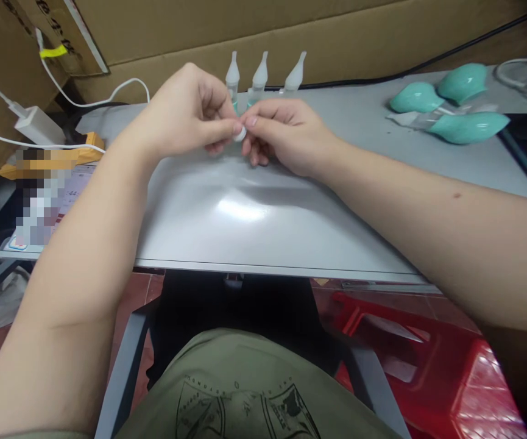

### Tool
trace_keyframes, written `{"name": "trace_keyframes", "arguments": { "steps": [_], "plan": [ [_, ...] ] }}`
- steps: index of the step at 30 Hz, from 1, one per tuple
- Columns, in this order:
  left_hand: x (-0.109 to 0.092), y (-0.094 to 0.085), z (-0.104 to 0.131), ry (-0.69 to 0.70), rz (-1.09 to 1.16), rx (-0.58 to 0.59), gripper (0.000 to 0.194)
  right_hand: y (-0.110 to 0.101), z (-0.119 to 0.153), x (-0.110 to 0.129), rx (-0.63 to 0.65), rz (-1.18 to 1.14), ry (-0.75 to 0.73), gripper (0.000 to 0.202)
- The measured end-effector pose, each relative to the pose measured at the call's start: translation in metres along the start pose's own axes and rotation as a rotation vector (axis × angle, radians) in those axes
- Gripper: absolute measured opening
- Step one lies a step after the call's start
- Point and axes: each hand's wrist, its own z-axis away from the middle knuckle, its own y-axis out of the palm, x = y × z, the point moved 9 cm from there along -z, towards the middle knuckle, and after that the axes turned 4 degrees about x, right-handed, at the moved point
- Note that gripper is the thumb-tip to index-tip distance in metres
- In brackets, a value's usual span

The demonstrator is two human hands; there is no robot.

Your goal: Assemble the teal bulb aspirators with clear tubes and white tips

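My left hand [194,116] and my right hand [290,134] meet above the back of the grey table [245,238]. A small white round piece [239,134] is pinched between their fingertips, and both hands touch it. Just behind the hands, three pieces with translucent white pointed tips stand upright: a left one [233,76], a middle one [260,76] and a right one [295,74], which leans slightly right. Their lower parts are partly hidden by my fingers.
Several teal bulbs [468,127] lie at the back right, near a black cable [409,66]. At the left are a white charger [39,127], cables and an orange packet [90,148]. A red stool [432,366] stands below right. Cardboard [176,30] lines the back.
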Motion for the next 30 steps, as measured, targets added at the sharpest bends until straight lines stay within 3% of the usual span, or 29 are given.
{"name": "trace_keyframes", "arguments": {
  "steps": [2,4,12,15,20,30],
  "plan": [
    [0.001,-0.003,-0.004,0.035,0.093,-0.134,0.036,-0.001,0.001,0.000,-0.026,-0.148,0.020,0.028],
    [0.004,0.001,-0.008,0.053,0.131,-0.177,0.041,-0.002,0.001,0.002,-0.039,-0.224,0.017,0.026],
    [0.012,0.004,-0.009,0.081,0.099,-0.127,0.014,-0.010,-0.001,-0.002,0.014,-0.299,-0.011,0.021],
    [0.015,0.003,-0.008,0.064,0.031,-0.094,0.014,-0.009,-0.001,-0.007,0.006,-0.269,0.001,0.022],
    [0.016,-0.001,-0.006,0.093,-0.063,-0.096,0.018,-0.011,0.000,-0.004,-0.093,-0.245,-0.077,0.006],
    [0.011,-0.005,-0.003,0.189,-0.030,-0.103,0.006,-0.010,0.003,0.002,-0.127,-0.153,-0.079,0.012]
  ]
}}
